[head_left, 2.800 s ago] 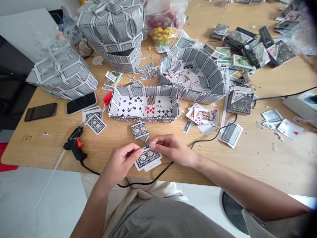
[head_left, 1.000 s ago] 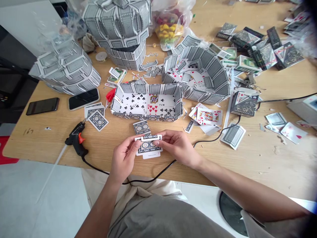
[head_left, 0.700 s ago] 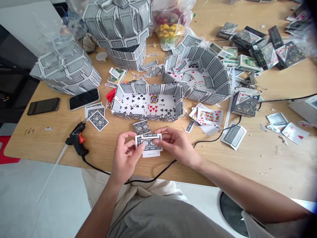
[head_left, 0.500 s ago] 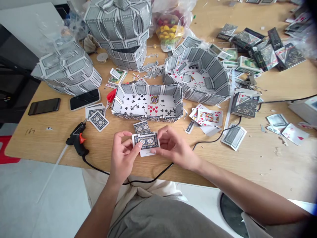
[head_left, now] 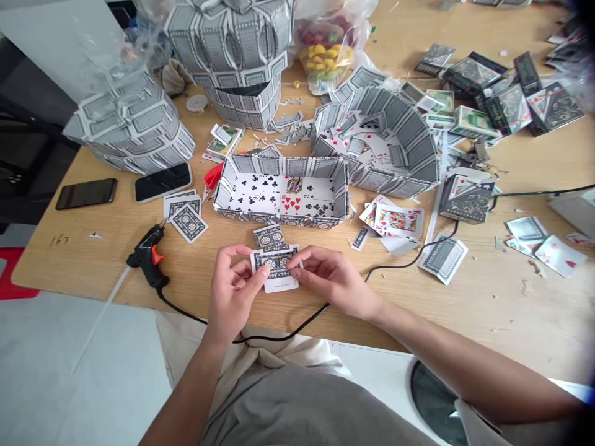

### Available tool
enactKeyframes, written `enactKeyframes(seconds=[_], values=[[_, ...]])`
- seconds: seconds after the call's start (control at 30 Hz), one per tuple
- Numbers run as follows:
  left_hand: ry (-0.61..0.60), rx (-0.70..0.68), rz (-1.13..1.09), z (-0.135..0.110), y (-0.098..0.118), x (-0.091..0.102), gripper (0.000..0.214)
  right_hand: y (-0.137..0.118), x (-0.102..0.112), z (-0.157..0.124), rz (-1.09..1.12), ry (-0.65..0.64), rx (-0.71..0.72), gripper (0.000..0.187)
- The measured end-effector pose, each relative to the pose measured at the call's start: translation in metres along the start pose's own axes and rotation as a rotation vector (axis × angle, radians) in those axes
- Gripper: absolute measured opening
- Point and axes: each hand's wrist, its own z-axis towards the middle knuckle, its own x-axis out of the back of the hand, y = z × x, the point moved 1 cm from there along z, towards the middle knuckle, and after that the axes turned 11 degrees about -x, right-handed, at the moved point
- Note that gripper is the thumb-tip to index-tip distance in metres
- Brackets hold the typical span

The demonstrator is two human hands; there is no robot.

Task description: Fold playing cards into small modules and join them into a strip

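Observation:
My left hand (head_left: 231, 290) and my right hand (head_left: 328, 280) pinch the two ends of a folded playing-card piece (head_left: 277, 267), back side up, just above the wooden table (head_left: 488, 303) near its front edge. Both hands have their fingers closed on it. A second folded card piece (head_left: 268, 236) lies flat just beyond it. Behind that sits an open rectangular box made of cards (head_left: 283, 192), its floor showing clubs and hearts faces.
A black glue gun (head_left: 146, 255) lies left of my hands, its cable running under my wrists. Two phones (head_left: 162, 181) lie at the left. Tall card-built structures (head_left: 127, 127) stand at the back left, a curved card tray (head_left: 376, 145) back right, loose cards and card packs (head_left: 467, 198) to the right.
The card piece has been folded and pressed flatter between my fingers, and my hands have shifted slightly toward the box. The view has drifted a little.

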Motion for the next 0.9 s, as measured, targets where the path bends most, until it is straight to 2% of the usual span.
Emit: enactKeyframes(seconds=[0.43,0.6,0.73,0.9], values=[[0.021,-0.037,0.041,0.0,0.0,-0.001,0.047,0.001,0.001,-0.001,-0.041,0.026,0.018,0.018],[0.008,-0.149,0.139,-0.002,-0.002,0.0,0.028,0.001,0.003,-0.001,-0.087,0.031,0.045,0.019],[-0.095,-0.257,0.224,-0.008,0.002,0.004,0.012,0.001,0.003,-0.001,-0.082,0.066,0.052,0.018],[-0.306,-0.291,0.345,-0.015,0.0,0.013,0.016,0.0,0.003,-0.001,-0.083,0.077,0.034,0.021]])
